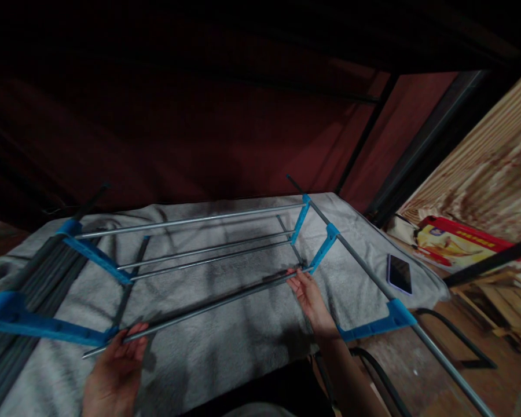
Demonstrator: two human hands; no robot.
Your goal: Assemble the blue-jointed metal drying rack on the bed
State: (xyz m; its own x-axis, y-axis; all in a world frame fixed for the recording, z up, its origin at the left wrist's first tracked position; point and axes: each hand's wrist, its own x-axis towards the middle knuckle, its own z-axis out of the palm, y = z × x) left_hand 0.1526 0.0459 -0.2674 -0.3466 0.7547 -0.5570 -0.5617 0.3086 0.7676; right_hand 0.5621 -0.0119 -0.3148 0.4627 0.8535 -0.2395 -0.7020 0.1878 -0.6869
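A rack frame of grey metal rods and blue plastic brackets lies across a grey blanket (226, 341). My left hand (115, 370) grips the near end of a long grey metal rod (200, 310) at the lower left, beside a blue bracket (47, 330). My right hand (310, 298) pinches the rod's other end, right at a blue bracket (323, 249) on the right side rail. Three more rods (200, 220) span the frame behind it.
A phone (399, 273) lies on the blanket's right corner. A red and yellow package (451, 243) sits on wooden boards at the right. Dark metal posts and a red cloth stand behind. Loose dark rods lie at the far left (35, 278).
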